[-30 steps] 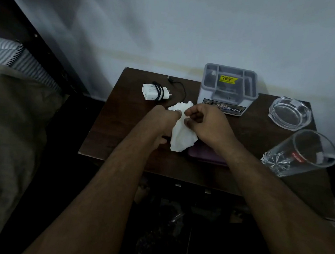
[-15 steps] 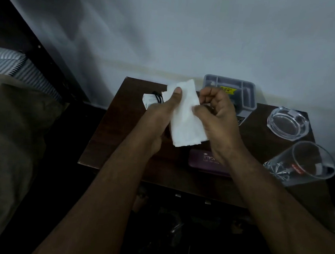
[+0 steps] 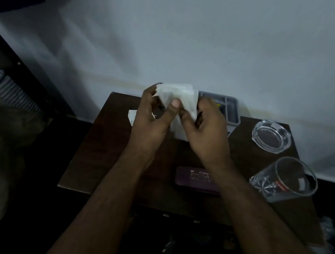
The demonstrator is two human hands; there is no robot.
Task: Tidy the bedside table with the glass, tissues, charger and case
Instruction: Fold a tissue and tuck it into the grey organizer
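Above bedside table [image 3: 104, 154]: left hand [image 3: 153, 121] and right hand [image 3: 204, 129] pinch tissue [image 3: 181, 100], folding incomplete. Pending: glass [image 3: 284, 180] on its side, case [image 3: 195, 179] loose, charger [image 3: 131, 116] mostly hidden.

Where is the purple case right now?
In the head view, the purple case lies flat near the table's front edge, under the right forearm, with the drinking glass on its right.

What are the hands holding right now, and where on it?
Both hands hold one white tissue above the table. The left hand pinches its left and middle part, thumb in front; the right hand pinches its lower right edge.
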